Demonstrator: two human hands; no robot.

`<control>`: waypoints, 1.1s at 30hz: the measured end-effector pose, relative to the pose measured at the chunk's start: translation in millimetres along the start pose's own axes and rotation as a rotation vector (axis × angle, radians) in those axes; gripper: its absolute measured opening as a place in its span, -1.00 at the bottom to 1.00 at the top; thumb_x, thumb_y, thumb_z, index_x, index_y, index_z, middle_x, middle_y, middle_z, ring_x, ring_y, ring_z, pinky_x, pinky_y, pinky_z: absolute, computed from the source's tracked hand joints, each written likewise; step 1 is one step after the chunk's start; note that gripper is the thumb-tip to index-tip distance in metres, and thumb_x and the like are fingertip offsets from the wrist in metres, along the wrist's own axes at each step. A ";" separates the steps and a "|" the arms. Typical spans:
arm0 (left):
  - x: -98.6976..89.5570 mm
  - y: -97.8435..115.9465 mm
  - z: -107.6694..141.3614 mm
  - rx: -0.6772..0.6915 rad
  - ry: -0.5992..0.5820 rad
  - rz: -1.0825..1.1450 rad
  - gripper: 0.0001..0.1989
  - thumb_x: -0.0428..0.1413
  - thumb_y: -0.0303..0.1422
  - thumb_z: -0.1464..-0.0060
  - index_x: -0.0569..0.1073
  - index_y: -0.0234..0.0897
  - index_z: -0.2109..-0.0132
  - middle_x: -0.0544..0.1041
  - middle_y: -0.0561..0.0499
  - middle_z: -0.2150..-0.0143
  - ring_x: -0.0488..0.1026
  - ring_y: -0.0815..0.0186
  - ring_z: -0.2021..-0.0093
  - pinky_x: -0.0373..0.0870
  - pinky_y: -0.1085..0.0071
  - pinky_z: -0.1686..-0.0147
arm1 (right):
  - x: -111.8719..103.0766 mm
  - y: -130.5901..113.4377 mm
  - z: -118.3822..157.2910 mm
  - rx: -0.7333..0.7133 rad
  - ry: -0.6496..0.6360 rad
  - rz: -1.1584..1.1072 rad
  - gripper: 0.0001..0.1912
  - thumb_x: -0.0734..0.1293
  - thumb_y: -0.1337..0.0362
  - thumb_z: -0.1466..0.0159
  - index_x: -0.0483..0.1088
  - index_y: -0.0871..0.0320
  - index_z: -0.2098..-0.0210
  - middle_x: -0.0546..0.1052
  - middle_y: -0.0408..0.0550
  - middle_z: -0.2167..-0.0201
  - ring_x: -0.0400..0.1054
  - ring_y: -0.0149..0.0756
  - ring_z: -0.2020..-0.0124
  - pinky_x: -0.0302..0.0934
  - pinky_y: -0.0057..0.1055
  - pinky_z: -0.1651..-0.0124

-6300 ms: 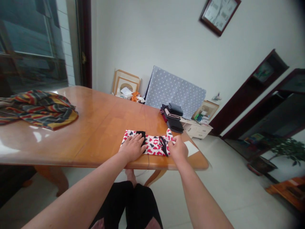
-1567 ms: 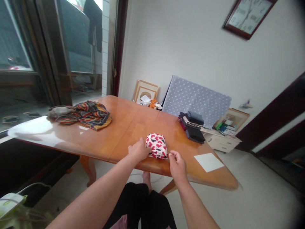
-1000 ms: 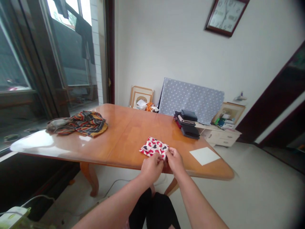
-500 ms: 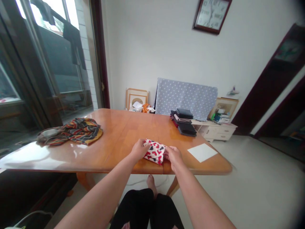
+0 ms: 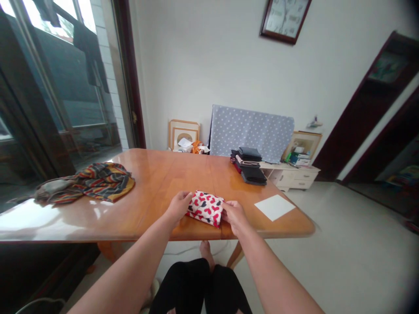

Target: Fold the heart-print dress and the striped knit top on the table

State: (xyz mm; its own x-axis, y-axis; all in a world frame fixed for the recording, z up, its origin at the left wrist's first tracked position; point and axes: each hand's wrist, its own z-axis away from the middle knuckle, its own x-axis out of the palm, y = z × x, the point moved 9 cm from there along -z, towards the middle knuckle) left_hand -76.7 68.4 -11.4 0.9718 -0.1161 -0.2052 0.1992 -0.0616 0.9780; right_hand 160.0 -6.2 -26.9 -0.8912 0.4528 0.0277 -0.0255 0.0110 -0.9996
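A folded white cloth (image 5: 205,207) with red and dark hearts lies near the front edge of the wooden table (image 5: 176,168). My left hand (image 5: 180,206) pinches its left end, thumb on top. At the opposite end, the fingers of my right hand (image 5: 233,213) close on the right edge, partly hiding it. What kind of garment it is cannot be made out in its folded form.
A crumpled striped cloth (image 5: 104,181) lies on the table's left side. Toward the back right stands a stack of folded clothes (image 5: 250,168). A white sheet (image 5: 274,207) rests near the right end, with a low white cabinet (image 5: 299,178) beyond.
My left hand has shifted from over the cloth's top to its left end, showing more of the hearts. The right hand stays at the right edge. The view has turned slightly.
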 end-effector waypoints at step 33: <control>76.1 72.9 28.0 0.680 -0.181 -0.853 -0.60 -0.06 -0.23 -0.35 0.41 -0.23 -0.22 0.38 -0.20 -0.34 0.19 0.07 -0.41 0.10 0.11 -0.35 | 12.6 3.0 24.2 0.047 -0.176 -0.087 -0.62 0.45 0.17 -0.10 0.36 0.13 0.13 0.64 0.00 0.23 0.58 -0.14 0.28 0.46 -0.32 0.34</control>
State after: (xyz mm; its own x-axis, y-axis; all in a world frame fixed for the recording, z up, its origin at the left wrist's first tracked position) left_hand 8.2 27.3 43.2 0.5051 0.0840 -0.8590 0.6299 -0.7162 0.3004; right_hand 137.7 -22.1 -29.6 -0.9499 0.2895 0.1181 -0.1236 -0.0005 -0.9923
